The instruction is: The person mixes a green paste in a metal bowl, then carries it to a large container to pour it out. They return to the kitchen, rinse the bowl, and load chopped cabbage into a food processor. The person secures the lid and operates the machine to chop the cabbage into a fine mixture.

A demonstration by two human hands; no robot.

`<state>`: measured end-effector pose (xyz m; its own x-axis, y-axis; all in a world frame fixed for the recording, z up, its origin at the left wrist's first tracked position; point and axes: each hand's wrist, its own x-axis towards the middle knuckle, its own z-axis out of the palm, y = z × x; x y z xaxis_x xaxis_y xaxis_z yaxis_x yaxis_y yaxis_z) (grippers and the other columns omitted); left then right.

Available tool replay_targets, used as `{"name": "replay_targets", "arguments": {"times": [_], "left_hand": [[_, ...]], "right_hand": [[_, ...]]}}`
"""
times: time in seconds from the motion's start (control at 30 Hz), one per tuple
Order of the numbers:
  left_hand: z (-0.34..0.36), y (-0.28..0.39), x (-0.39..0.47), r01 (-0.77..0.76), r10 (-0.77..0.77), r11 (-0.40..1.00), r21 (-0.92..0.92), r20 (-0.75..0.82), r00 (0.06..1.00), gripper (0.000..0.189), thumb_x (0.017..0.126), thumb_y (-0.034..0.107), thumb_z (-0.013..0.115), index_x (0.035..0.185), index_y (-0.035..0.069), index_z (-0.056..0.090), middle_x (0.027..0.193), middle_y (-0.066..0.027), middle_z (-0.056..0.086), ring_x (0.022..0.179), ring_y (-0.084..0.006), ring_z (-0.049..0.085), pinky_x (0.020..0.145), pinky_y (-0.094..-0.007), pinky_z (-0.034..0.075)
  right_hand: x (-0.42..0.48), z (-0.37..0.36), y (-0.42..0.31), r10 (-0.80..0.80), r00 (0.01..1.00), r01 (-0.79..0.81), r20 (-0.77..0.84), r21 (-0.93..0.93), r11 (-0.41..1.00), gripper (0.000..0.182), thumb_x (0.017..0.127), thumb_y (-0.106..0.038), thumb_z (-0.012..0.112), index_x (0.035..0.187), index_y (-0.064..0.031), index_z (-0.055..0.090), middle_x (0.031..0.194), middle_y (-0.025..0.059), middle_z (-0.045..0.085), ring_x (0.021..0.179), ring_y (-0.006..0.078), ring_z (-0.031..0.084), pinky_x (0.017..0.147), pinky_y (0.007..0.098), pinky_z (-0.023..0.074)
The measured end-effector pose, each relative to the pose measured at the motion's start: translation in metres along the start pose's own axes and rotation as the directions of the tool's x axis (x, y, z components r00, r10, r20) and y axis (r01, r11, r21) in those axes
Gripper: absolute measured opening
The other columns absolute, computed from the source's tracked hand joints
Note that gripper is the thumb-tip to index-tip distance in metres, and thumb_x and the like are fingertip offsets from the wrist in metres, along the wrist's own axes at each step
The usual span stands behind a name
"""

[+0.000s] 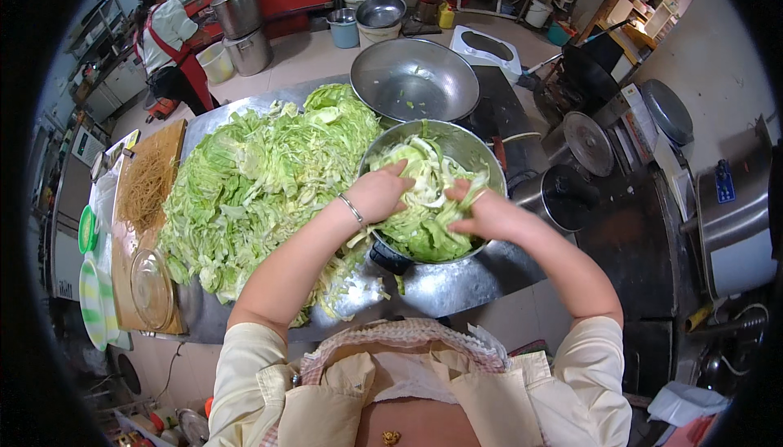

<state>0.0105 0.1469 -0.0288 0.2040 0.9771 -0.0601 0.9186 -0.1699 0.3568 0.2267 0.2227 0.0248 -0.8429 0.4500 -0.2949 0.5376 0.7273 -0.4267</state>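
Observation:
A metal pot [497, 172] with a dark side handle [389, 258] stands on the steel table in front of me, filled with cut cabbage [422, 233]. My left hand [380, 195], a silver bangle [350, 209] at its wrist, lies over the pot's left side with fingers spread against the cabbage. From the right, my right hand [483, 211] reaches in, slightly blurred, its fingers apart among the strips. Whether either hand grips any cabbage is unclear. Left of the pot spreads a large heap of shredded cabbage [263, 184].
Behind the pot sits a wide steel basin [416, 83] with a few scraps. Brown noodle-like strands [148, 184] and a clear lid [152, 288] lie on a wooden board [174, 141] at left. A dark pot [553, 199] is at right. A person in a red apron [168, 43] stands far left.

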Motion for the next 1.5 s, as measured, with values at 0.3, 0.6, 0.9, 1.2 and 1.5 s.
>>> {"name": "replay_targets", "arguments": {"times": [0.3,0.6,0.9,1.2,1.5], "left_hand": [[0.006,0.009,0.025,-0.027,-0.082,0.956,0.292,0.357,0.931,0.026,0.078,0.003,0.051,0.102,0.006,0.058,0.119,-0.0294,0.046,0.091,-0.0343,0.06,0.079,-0.0368,0.051],[-0.007,0.011,-0.071,-0.057,0.044,0.998,-0.024,-0.364,0.931,0.045,0.08,0.007,0.054,0.124,0.008,0.045,0.137,-0.0186,0.031,0.122,-0.0328,0.037,0.097,-0.0379,0.038],[0.142,-0.06,-0.227,-0.031,-0.953,0.183,-0.983,-0.185,0.239,0.047,0.081,0.011,0.06,0.122,-0.003,0.041,0.12,-0.0165,0.05,0.112,-0.0246,0.048,0.095,-0.0331,0.038],[0.108,-0.126,-0.181,-0.255,-0.943,0.105,-0.961,-0.177,0.281,0.068,0.084,0.018,0.06,0.136,-0.003,0.021,0.138,-0.0199,0.03,0.129,-0.0273,0.028,0.102,-0.0327,0.027],[0.06,-0.168,-0.121,-0.313,-0.823,-0.401,-0.861,0.189,0.535,0.07,0.087,0.043,0.051,0.136,0.003,0.021,0.132,-0.0124,0.041,0.109,-0.0271,0.051,0.08,-0.0445,0.047]], "right_hand": [[0.062,0.013,0.034,0.121,0.948,0.027,0.295,-0.452,0.891,0.071,0.058,-0.042,0.077,0.116,-0.008,0.054,0.115,0.0133,0.049,0.115,0.0323,0.037,0.095,0.0441,0.028],[0.006,-0.028,-0.055,-0.23,0.947,0.15,-0.224,-0.327,0.933,0.044,0.071,-0.005,0.065,0.113,-0.0038,0.052,0.121,0.0176,0.049,0.11,0.0377,0.047,0.09,0.0402,0.0424],[0.143,-0.003,-0.12,-0.315,0.948,0.317,-0.046,0.235,0.919,0.059,0.077,-0.025,0.066,0.128,-0.008,0.042,0.119,0.0181,0.053,0.107,0.0302,0.053,0.089,0.0363,0.0434],[0.291,0.031,-0.116,0.081,0.944,-0.229,0.319,0.46,0.858,0.1,0.071,-0.055,0.066,0.142,-0.0239,0.003,0.146,0.0164,0.009,0.131,0.0368,0.019,0.096,0.0627,0.0252],[0.306,0.046,-0.145,-0.014,0.962,-0.031,0.273,0.159,0.987,0.097,0.066,-0.058,0.066,0.141,-0.0177,0.02,0.141,0.0239,0.023,0.127,0.0362,0.03,0.099,0.0432,0.0338]]}}
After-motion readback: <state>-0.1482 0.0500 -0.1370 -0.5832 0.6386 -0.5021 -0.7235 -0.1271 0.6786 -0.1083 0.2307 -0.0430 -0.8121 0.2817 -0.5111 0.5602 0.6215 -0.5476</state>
